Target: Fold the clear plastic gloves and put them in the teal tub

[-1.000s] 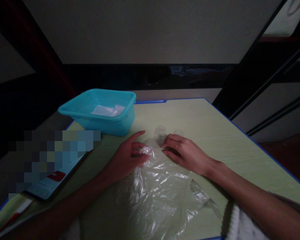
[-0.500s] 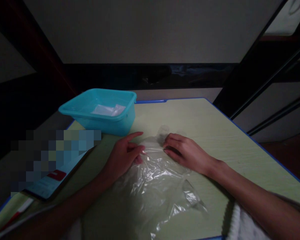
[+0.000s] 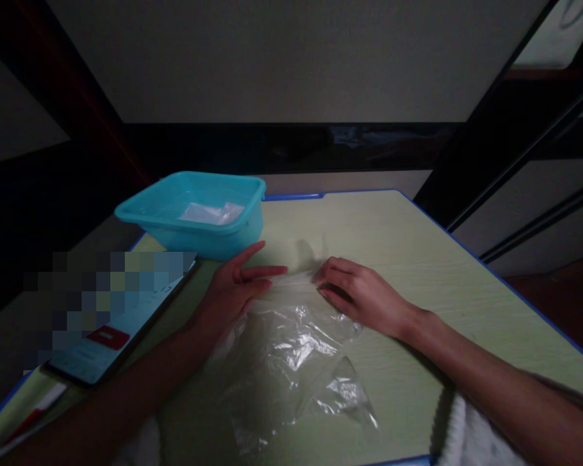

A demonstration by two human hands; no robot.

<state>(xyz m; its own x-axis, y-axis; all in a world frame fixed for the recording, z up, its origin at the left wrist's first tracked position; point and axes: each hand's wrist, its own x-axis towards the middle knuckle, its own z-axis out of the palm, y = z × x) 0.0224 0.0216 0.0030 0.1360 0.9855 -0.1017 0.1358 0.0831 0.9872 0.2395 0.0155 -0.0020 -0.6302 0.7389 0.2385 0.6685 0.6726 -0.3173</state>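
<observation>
A crumpled clear plastic bag [image 3: 296, 346] lies on the table in front of me, its shiny film running from between my hands down toward the near edge. At the bag's upper left edge is my left hand [image 3: 230, 288], the thumb pressing the film while two fingers stretch out past it. My right hand [image 3: 350, 285] has its fingers bent together and pinches the upper right edge. Between the two hands a strip of the film runs fairly straight.
A turquoise plastic basin [image 3: 247, 226] with white packets [image 3: 212, 213] in it stands behind my left hand. To the left lies a phone [image 3: 92, 356], partly blurred out. A red-and-white pen-like item [image 3: 39, 409] lies nearer. Blue trim edges the table [image 3: 369, 226].
My left hand has moved slightly left and away from me, its fingers spreading more. The bag's upper edge looks straighter and its lower part has shifted left. My right hand stays nearly still.
</observation>
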